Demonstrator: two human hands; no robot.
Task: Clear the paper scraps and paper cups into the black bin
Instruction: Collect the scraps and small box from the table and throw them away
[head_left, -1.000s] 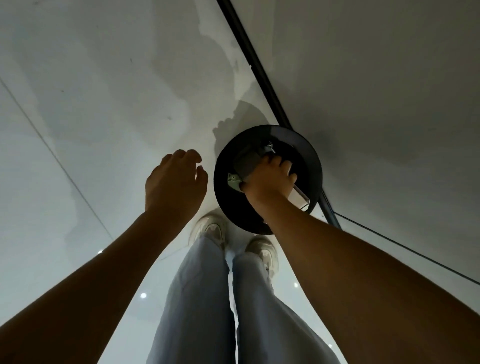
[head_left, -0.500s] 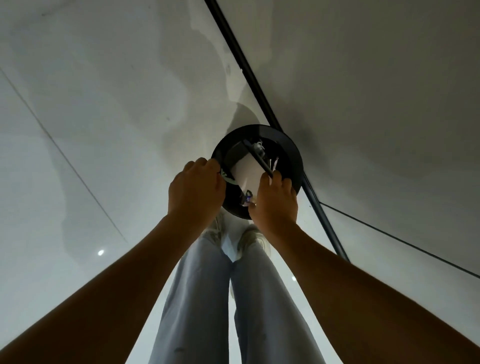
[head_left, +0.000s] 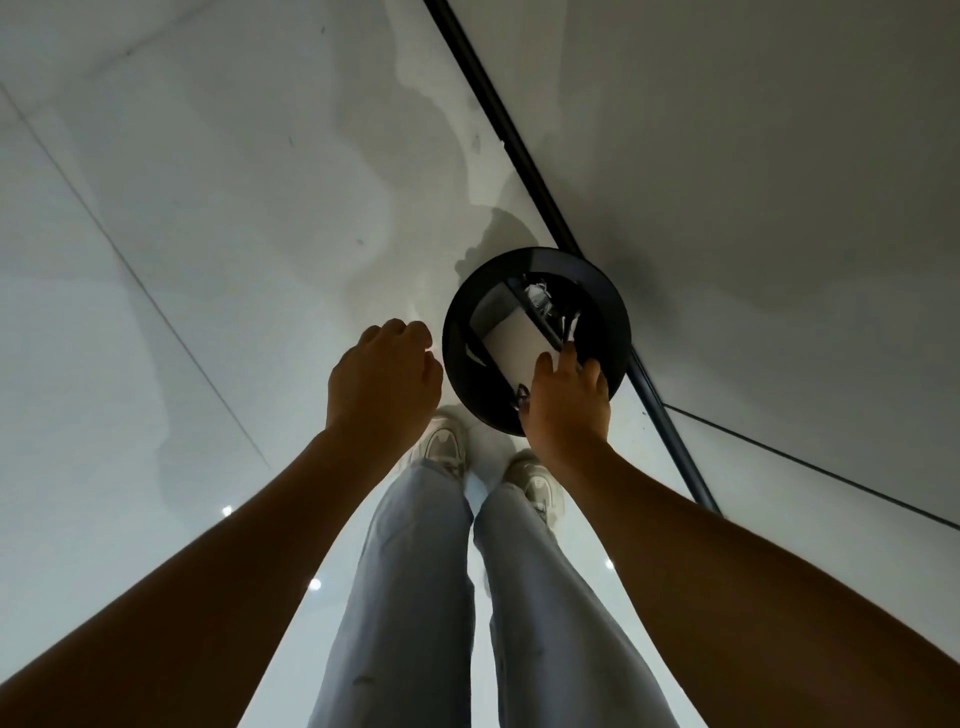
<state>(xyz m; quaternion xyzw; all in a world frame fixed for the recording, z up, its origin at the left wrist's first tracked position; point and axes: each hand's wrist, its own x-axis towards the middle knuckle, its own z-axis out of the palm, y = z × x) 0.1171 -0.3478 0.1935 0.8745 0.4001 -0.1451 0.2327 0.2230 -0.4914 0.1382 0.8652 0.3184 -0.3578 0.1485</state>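
Now paper cup (head_left: 511, 345) tilted in black bin (head_left: 608, 322), right hand (head_left: 566, 410) touching.

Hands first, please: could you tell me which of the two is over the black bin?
The right hand, its fingers reaching over the black bin's rim; the left hand hangs beside the bin.

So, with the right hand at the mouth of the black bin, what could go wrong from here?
1. The white paper cup sits at the opening of the black bin, under a dark bar, and may not be fully inside; it could jam there or slip out.
2. The right hand reaches over the rim near the bin's edge, so a push could tip the bin, which stands right before the shoes.
3. The left hand is beside the bin, not steadying it.
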